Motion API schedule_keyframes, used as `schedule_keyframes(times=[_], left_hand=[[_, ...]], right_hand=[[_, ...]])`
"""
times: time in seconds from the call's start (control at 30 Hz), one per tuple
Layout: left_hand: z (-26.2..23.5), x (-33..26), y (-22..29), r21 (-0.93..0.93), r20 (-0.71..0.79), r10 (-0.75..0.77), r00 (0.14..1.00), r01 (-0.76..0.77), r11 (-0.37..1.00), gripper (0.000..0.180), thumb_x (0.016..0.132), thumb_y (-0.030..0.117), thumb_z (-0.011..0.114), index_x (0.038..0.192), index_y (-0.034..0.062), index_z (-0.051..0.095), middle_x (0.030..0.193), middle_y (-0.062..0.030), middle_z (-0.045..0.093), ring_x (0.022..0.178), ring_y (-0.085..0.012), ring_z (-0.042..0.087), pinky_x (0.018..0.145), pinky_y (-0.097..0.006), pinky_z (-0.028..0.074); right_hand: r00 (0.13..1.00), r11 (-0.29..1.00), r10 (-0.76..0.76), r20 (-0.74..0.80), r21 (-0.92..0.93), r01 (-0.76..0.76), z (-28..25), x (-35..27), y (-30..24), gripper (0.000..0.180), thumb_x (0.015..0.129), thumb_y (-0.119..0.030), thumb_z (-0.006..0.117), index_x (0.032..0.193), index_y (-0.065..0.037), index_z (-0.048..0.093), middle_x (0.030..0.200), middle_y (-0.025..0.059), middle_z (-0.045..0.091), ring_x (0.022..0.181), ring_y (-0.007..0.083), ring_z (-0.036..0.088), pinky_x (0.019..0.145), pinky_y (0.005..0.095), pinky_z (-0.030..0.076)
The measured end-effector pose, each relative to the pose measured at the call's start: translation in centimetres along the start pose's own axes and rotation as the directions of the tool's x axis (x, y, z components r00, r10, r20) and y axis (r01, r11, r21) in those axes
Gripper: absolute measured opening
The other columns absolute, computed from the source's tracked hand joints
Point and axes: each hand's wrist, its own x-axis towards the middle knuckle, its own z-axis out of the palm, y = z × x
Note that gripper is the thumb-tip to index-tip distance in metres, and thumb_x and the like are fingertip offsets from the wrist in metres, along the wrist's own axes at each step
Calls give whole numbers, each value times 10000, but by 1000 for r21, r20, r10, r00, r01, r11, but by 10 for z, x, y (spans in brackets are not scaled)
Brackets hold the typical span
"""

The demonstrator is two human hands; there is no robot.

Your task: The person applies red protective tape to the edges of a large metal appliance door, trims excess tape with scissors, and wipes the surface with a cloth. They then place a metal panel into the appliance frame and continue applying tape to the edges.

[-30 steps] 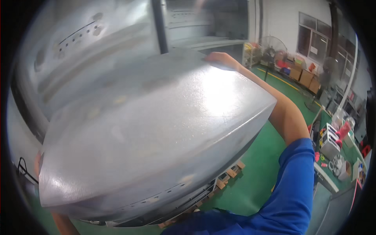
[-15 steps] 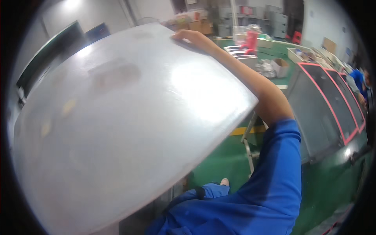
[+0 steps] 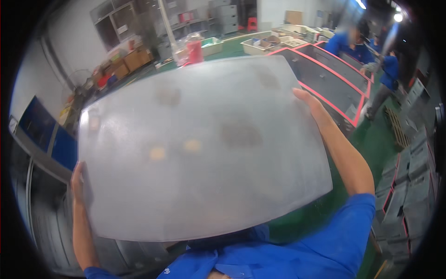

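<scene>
A large, smooth, greyish panel [image 3: 200, 186] with gently curved edges fills the middle of the head view. Dark smudges and two yellowish spots show on its surface. At the panel's left edge, my left hand [image 3: 77, 180] grips it, with the fingers mostly out of sight behind. My right hand [image 3: 305, 98] clasps the upper part of the right edge, its thumb on the rim and the other fingers hidden. The panel is held up in front of my body, between both bare forearms.
Dark panels with red edging [image 3: 325, 88] lean beyond my right hand. Co-workers in blue [image 3: 346, 43] stand behind them. Grey stacked parts [image 3: 409, 200] and a wooden pallet [image 3: 396, 128] are at right. White bins [image 3: 260, 45], a red item [image 3: 194, 50] and cardboard boxes [image 3: 134, 60] stand farther back.
The view has swung to the right. The panel now sits lower and more squarely before me, and my left hand has come into sight at its left edge. My right hand still holds it.
</scene>
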Motion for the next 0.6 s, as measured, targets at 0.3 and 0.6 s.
schedule_keyframes(times=[0.3,0.6], left_hand=[[80,172,-114,-198,482,-406,776,548,813,596,823,464,501,1215,20,437,1174,-157,484,1074,-281,473,928,-360,369],[193,279,-131,-179,741,-128,659,377,909,350,830,401,536,908,60,540,632,53,425,532,-32,368,463,-190,243]], right_hand=[[896,983,-2,-444,166,84,19,-46,25,513,824,-407,516,1178,-38,478,1118,66,533,1010,173,512,861,296,409],[544,962,-97,-833,61,265,21,-99,66,530,863,-411,469,1235,-36,422,1181,62,498,1065,180,486,911,308,382]])
